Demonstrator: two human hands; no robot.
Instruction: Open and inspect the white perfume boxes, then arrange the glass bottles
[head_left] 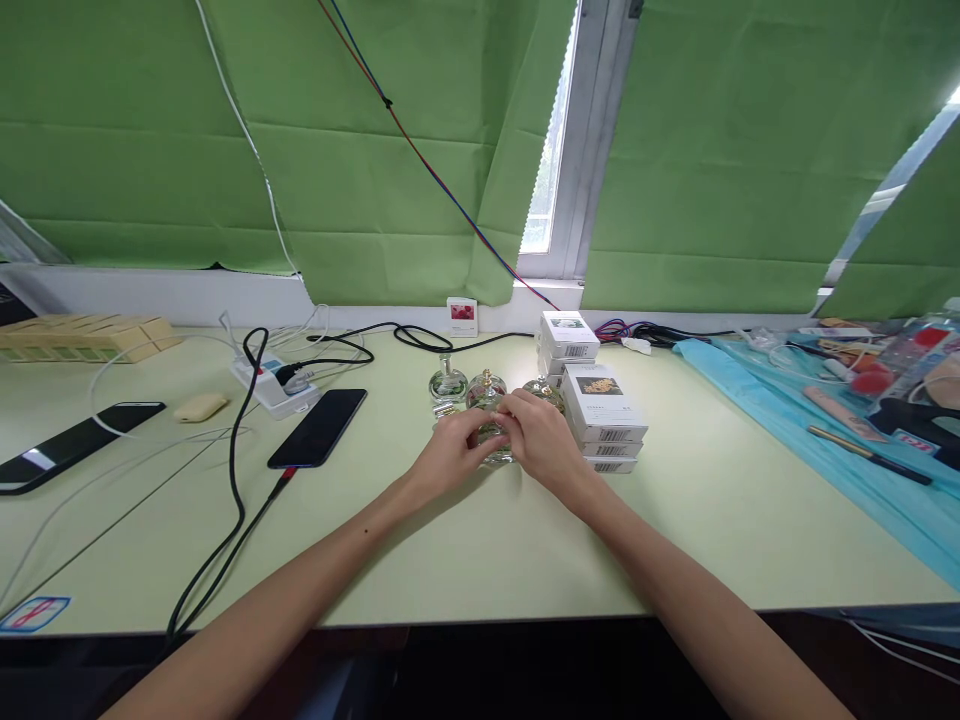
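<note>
Between my two hands a small round glass bottle (495,452) stands on the table, partly hidden by the fingers. My left hand (448,452) is closed, with thumb and fingers around the bottle's left side. At its top, the fingers of my right hand (541,440) are pinched together; the bottle's neck is covered by them. Just behind stand more round glass bottles: one at the left (448,382), one with a gold-coloured top (486,388), and one (545,390) partly behind my right hand. A small shiny piece (444,409) lies left of them.
Stacked white boxes (604,405) stand right of my right hand, with more boxes (568,335) behind. A black phone (319,428), a power strip (277,390) and cables lie left. Blue plastic sheeting (810,430) with clutter covers the right. A small white box (463,317) leans at the back.
</note>
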